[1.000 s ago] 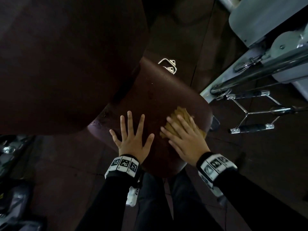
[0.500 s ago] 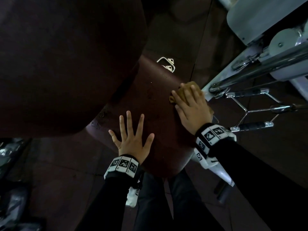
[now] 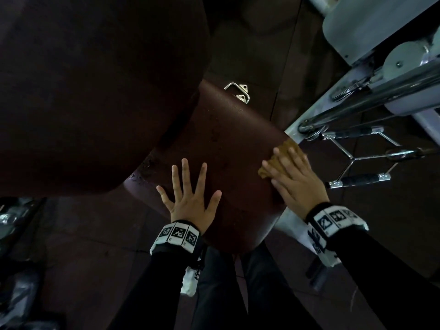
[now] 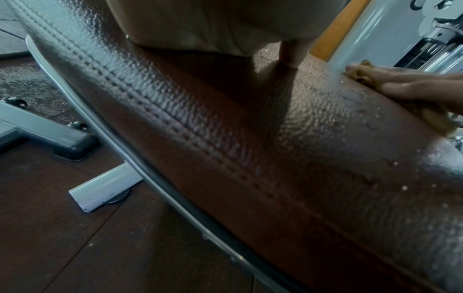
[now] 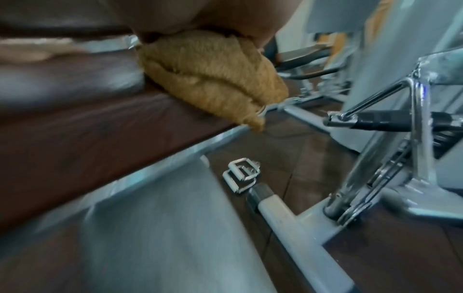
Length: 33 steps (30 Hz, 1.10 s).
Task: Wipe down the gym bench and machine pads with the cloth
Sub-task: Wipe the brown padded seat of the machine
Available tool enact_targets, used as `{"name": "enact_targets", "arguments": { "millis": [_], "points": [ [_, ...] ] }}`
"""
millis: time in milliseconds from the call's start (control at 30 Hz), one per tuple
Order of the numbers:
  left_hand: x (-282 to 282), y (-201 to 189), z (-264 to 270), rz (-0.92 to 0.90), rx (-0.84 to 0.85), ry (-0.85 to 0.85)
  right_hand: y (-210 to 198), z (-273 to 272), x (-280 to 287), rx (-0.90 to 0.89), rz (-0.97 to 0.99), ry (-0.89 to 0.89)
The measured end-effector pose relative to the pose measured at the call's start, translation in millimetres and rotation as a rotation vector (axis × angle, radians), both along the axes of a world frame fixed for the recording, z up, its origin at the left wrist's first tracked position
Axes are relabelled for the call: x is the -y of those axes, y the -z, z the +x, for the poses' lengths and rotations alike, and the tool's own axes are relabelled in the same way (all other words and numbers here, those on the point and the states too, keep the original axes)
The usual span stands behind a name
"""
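A dark brown padded seat [image 3: 235, 144] of a gym machine lies below me, with a large brown back pad [image 3: 90, 86] rising at the upper left. My left hand [image 3: 190, 194] rests flat on the seat's near part, fingers spread. My right hand [image 3: 295, 177] presses a tan cloth [image 3: 289, 146] flat against the seat's right edge with straight fingers. In the right wrist view the folded cloth [image 5: 213, 79] bulges out under the palm and overhangs the seat edge [image 5: 125, 123]. The left wrist view shows the textured, wet seat [image 4: 300, 138] and the far cloth [image 4: 360, 73].
A grey machine frame [image 3: 371, 25] with a chrome bar [image 3: 371, 96] stands at the right. A chrome double-grip handle [image 3: 357, 160] lies on the dark floor beside the seat. A metal bracket [image 3: 240, 91] sits past the seat's far end. A white frame tube [image 5: 295, 222] runs under the seat.
My right hand slid the cloth from the seat's middle to the far right edge, then back toward me along that edge. The left hand stayed planted.
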<state>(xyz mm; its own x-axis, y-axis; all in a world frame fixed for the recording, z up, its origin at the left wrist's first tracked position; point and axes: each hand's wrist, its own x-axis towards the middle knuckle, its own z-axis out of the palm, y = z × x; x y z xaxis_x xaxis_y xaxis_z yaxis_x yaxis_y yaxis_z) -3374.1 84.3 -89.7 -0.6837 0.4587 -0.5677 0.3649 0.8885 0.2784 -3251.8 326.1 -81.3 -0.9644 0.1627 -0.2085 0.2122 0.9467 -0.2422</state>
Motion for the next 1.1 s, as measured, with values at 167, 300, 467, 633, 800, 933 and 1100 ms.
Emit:
{"name": "enact_targets", "arguments": {
  "millis": [167, 300, 467, 633, 800, 933, 1100],
  "points": [
    [1, 3, 1, 0.009, -0.026, -0.001, -2, -63, 5, 0.021, 0.005, 0.156],
    [1, 3, 1, 0.009, -0.038, -0.005, -5, -80, 35, 0.008, 0.035, 0.017],
    [1, 2, 0, 0.008, -0.016, -0.003, 2, -29, 61, 0.036, -0.018, -0.198],
    [8, -3, -4, 0.048, -0.049, 0.023, 2, 13, 34, 0.045, 0.008, -0.219],
    [24, -5, -19, 0.005, -0.145, -0.021, -5, -10, 10, 0.119, -0.016, -0.086],
    [32, 0, -30, -0.021, -0.084, -0.028, -5, -54, 12, 0.132, 0.015, 0.015],
    [32, 2, -29, -0.006, -0.061, -0.032, -5, -94, 16, 0.135, -0.028, 0.031]
  ]
}}
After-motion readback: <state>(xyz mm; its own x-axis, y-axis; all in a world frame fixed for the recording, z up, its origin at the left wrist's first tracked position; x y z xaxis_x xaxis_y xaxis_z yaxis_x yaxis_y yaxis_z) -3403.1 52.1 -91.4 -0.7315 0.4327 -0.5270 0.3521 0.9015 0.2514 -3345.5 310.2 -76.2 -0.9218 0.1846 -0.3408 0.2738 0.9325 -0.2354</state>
